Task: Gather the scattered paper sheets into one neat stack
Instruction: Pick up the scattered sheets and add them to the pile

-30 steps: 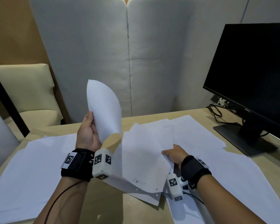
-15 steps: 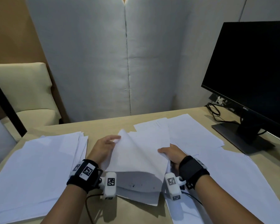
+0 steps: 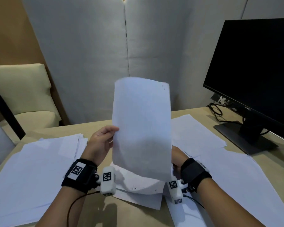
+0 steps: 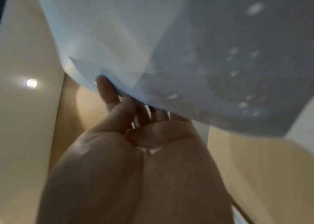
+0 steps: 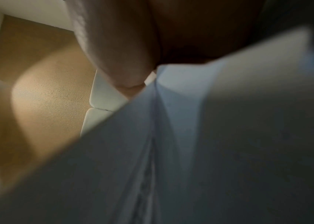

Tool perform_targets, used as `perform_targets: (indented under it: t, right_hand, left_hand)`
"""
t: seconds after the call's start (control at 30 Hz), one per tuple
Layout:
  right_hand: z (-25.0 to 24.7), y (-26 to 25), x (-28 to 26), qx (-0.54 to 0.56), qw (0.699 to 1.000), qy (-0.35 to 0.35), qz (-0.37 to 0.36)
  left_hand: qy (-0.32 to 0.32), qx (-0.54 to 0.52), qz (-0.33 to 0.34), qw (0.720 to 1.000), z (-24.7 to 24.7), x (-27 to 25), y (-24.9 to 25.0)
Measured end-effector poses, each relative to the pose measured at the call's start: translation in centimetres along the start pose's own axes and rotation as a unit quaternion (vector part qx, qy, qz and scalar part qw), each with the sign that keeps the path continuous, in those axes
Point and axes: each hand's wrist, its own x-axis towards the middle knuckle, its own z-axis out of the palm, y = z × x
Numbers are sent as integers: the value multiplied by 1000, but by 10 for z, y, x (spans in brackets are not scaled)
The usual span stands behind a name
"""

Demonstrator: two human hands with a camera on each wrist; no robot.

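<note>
Head view: left hand pinches upright white sheet — right hand's grip hidden.

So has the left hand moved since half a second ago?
Yes. The left hand rose, lifting a paper sheet upright against the partition.

The raised sheet hides most of your right hand, so its grip cannot be read. Your right wrist view is blurred. The sheets below are partly covered. The monitor runs off the edge.
</note>
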Motion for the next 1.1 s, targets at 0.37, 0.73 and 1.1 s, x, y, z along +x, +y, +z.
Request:
perform_targets:
  t: [0.37, 0.73, 1.1]
  right_hand:
    - [-3, -10, -11, 108, 993, -41, 38]
    - [12, -52, -41, 41, 974, -132, -182]
    - [74, -93, -43, 73, 975, -146, -149]
  left_hand:
    - [-9, 468, -103, 878, -15, 3, -46]
    - [75, 352, -126, 924, -28, 2, -41]
    - [115, 170, -29, 978, -71, -36, 29]
